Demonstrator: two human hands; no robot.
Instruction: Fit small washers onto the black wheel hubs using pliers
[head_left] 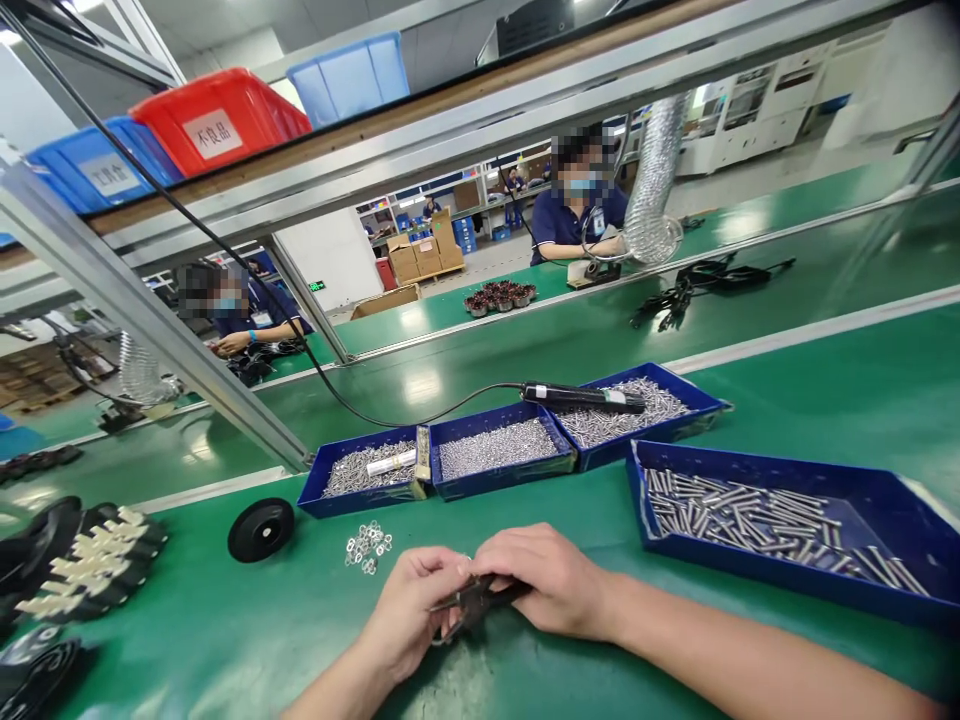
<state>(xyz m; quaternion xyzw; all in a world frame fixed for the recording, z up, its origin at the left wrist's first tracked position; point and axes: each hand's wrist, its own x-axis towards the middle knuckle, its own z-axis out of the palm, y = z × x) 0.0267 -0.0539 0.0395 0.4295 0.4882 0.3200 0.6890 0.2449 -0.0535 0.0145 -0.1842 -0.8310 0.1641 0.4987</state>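
Both hands meet low in the middle of the head view, over the green bench top. My left hand is closed on a small dark part, thumb and fingers pinching its left side. From the other side my right hand wraps round the same part, its fingers curled over the top. The fingers and some blur hide much of the part, so its kind does not show. Just beyond my left hand lies a small pile of metal washers. A round black disc sits further left.
Blue trays hold small metal pieces and screws. A black electric screwdriver lies across two trays, its cable trailing left. Black parts with cream pieces stand at left. A metal post rises there. Co-workers sit across the bench.
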